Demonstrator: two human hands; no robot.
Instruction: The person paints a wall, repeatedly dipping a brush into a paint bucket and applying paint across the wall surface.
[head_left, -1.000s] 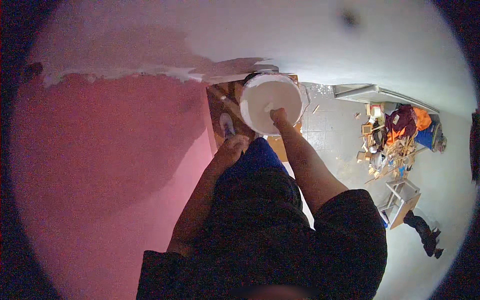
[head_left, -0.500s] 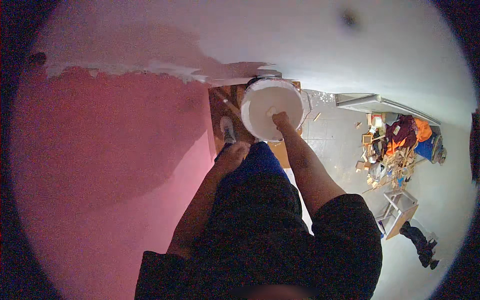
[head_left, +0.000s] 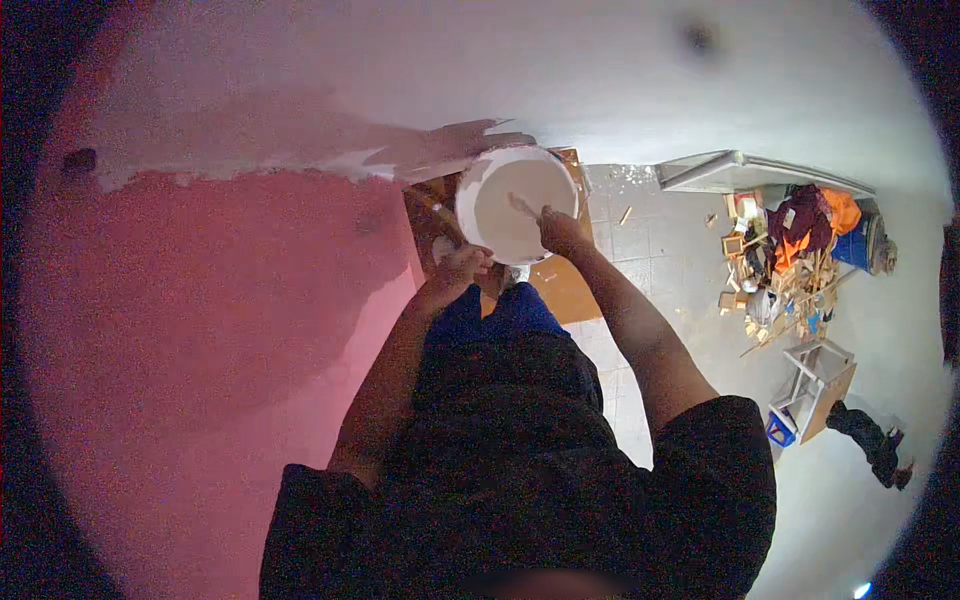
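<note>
A round white bucket point(head_left: 462, 205) stands in front of me, holding pale greyish paint point(head_left: 505, 232). My right hand point(head_left: 562, 232) is closed over its right side, around what looks like a paintbrush point(head_left: 522, 206). The brush's brownish end lies at or just above the paint; its handle is mostly inside my hand. My left hand point(head_left: 460, 272) is closed beside the bucket's near left rim, fingers curled. What those fingers hold, if anything, I cannot make out. On the wall point(head_left: 440, 140) behind the bucket, darker wet-looking strokes run along the border above a pink area point(head_left: 250, 260).
Brown board point(head_left: 570, 292) lies beneath the bucket. Right of it, a tiled floor point(head_left: 630, 240) has white spatters. Farther right are a leaning pale panel point(head_left: 760, 172), a heap of wood scraps and cloth point(head_left: 790, 260), a small stool-like frame point(head_left: 815, 385) and a person in dark clothes point(head_left: 865, 440).
My left hand has come up closer to the bucket rim. The brush now shows in front of my right hand. The bucket sits slightly farther left in view as the view shifts.
</note>
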